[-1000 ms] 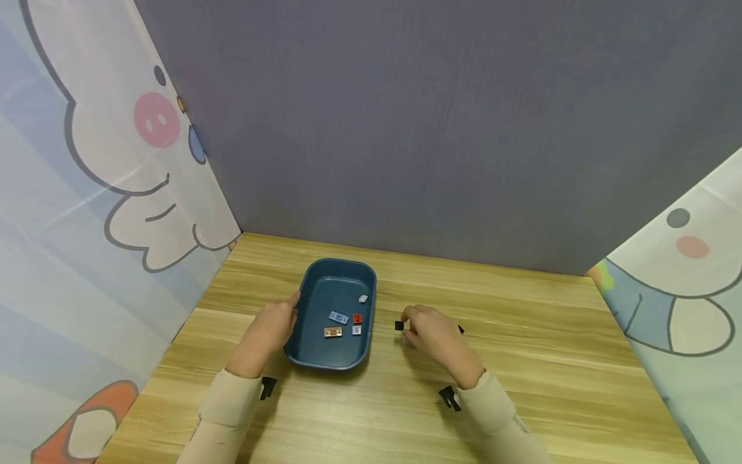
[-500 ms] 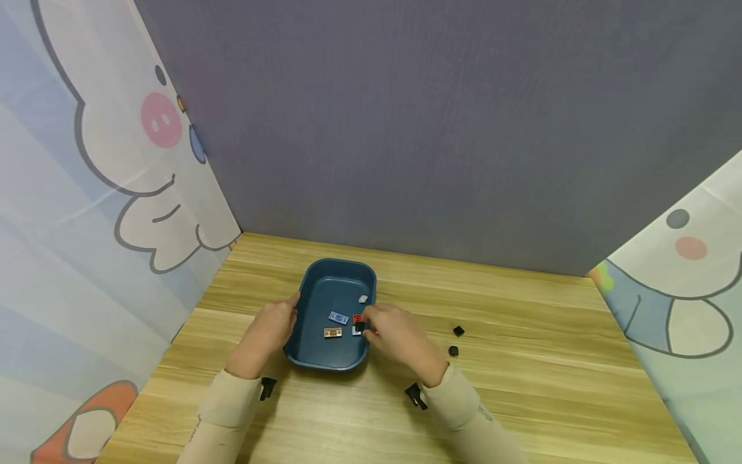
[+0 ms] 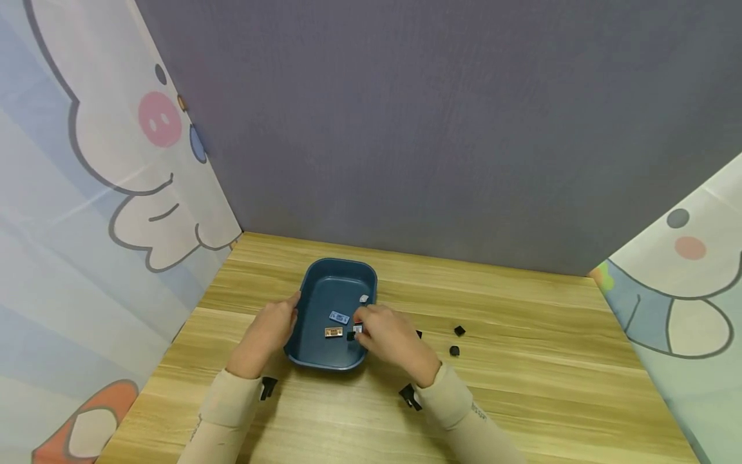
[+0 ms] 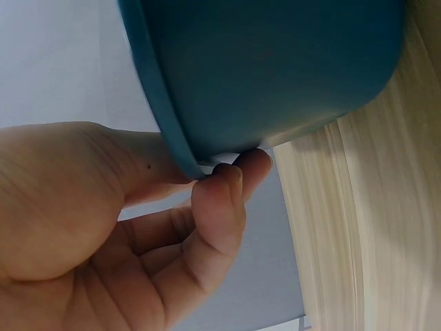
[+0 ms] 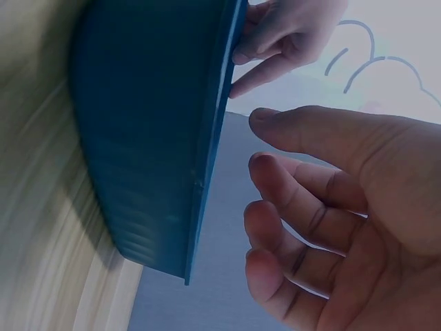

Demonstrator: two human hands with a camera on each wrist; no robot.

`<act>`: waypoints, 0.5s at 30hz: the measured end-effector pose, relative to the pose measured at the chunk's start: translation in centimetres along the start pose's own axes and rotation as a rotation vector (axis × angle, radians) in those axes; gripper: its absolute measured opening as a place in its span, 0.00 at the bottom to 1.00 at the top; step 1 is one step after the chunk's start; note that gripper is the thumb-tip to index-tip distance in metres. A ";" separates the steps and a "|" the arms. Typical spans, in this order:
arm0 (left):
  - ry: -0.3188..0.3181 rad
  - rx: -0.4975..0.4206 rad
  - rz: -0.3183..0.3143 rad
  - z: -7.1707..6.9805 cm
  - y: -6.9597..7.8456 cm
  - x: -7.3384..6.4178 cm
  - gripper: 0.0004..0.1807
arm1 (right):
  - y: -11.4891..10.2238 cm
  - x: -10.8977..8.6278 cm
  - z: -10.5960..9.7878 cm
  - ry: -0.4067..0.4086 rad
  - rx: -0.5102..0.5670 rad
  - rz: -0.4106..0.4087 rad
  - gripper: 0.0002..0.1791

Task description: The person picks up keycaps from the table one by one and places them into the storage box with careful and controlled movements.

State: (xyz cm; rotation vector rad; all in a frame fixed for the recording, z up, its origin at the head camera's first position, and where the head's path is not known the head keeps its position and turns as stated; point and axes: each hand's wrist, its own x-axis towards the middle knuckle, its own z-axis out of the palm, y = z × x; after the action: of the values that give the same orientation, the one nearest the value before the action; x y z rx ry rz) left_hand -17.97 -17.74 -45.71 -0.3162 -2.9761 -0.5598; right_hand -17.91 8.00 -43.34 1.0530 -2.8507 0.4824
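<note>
My left hand (image 3: pixel 271 336) grips the left rim of a dark blue plastic tray (image 4: pixel 275 69), thumb on one side and fingertips on the other. My right hand (image 3: pixel 390 335) hovers over the tray's right rim. In the right wrist view, the right thumb and fingers (image 5: pixel 265 224) are apart with nothing between them. Inside the tray lie a small black piece (image 3: pixel 350 336), a light-blue printed tile (image 3: pixel 339 318), a tan printed tile (image 3: pixel 333 332), a white square tile (image 3: pixel 357 328) and a small white piece (image 3: pixel 363 298). A red piece (image 3: pixel 357 319) is mostly hidden by the right fingers.
On the wooden table (image 3: pixel 539 361) right of the tray lie a black square piece (image 3: pixel 460 330) and a rounded black piece (image 3: pixel 455 350). Another black piece (image 3: pixel 419 334) shows partly behind the right hand. A grey panel (image 3: pixel 406 129) stands at the back.
My right hand has moved left from the table to the tray with a black piece, which now lies inside, let go. The left hand has stayed on the rim.
</note>
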 end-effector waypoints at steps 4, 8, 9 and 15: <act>-0.009 0.003 -0.004 -0.1 0.1 0.0 0.23 | 0.1 -0.1 0.2 0.000 0.005 -0.003 0.11; -0.010 0.005 -0.007 -0.1 0.1 0.0 0.23 | 0.2 -0.1 0.1 -0.002 0.021 -0.006 0.11; -0.011 0.004 -0.008 -0.1 0.1 0.1 0.23 | 0.3 -0.1 0.0 -0.005 0.026 0.000 0.11; -0.021 0.003 -0.015 0.0 0.0 0.2 0.23 | 1.0 -0.6 -0.2 -0.019 0.051 0.031 0.10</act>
State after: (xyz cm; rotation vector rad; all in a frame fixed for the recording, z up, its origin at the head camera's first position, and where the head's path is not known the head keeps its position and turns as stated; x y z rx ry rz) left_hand -18.14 -17.66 -45.66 -0.3019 -3.0012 -0.5562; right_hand -18.12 9.17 -43.55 1.0282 -2.8903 0.5535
